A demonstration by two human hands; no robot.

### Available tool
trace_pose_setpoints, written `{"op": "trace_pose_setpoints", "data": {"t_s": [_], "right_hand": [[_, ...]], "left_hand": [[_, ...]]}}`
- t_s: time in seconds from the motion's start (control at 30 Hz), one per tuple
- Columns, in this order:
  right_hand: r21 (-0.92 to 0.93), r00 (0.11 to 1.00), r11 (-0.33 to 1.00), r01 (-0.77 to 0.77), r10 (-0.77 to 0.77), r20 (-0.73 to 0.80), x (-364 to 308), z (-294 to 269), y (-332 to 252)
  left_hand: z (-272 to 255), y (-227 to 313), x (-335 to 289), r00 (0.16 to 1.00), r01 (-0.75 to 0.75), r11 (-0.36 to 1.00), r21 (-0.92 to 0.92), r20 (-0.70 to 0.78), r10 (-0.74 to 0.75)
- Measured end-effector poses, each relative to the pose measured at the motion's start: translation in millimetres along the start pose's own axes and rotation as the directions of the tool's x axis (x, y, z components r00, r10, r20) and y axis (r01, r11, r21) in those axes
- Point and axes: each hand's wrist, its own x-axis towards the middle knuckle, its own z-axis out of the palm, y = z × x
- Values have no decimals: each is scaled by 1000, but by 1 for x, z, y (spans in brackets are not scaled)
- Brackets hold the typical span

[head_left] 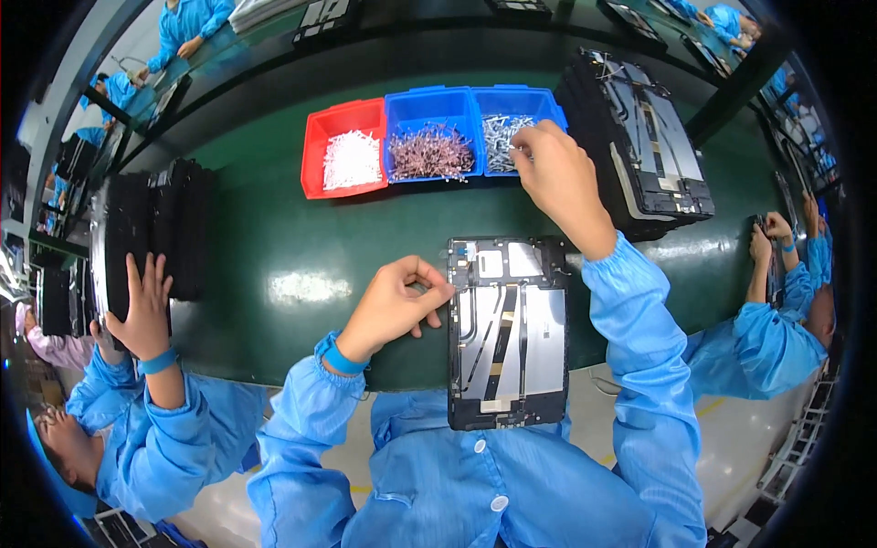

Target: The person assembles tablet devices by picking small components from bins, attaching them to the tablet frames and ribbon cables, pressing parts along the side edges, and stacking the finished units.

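Note:
An opened tablet (545,338) lies in front of me at the table's near edge, its inner side up, showing a silver plate, dark ribbon cables and a black frame. My left hand (393,306) is at its upper left edge, thumb and forefinger closed together; anything between them is too small to make out. My right hand (562,178) reaches over the right blue bin (523,96), fingertips pinched at the small silver-grey parts (505,137) inside. Whatever those fingertips hold cannot be made out.
Left of that bin stand another blue bin (427,102) of pinkish-brown parts and a red bin (345,117) of white pieces. A stack of tablets (653,137) rises at right. At left, a co-worker's hand (142,306) touches black tablets (137,219). Another co-worker (767,338) works at right.

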Motion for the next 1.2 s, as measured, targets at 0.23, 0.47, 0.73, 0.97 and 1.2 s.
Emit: {"op": "trace_pose_setpoints", "data": {"t_s": [0.23, 0.47, 0.73, 0.97, 1.2], "right_hand": [[-179, 990, 982, -66, 86, 109, 11, 9, 14], [8, 995, 1000, 9, -8, -104, -7, -1, 7], [38, 733, 732, 680, -676, -81, -79, -34, -38], [463, 901, 783, 414, -427, -84, -92, -33, -51], [779, 944, 587, -222, -71, 323, -92, -26, -45]], "left_hand": [[3, -10, -5, 997, -63, 989, -131, -52, 57], [1, -9, -7, 993, -89, 982, -167, -95, 74], [24, 23, -3, 965, -260, 837, -482, -166, 204], [29, 21, -9, 946, -310, 870, -382, -212, 244], [30, 25, -15, 925, -359, 897, -258, -224, 306]]}}
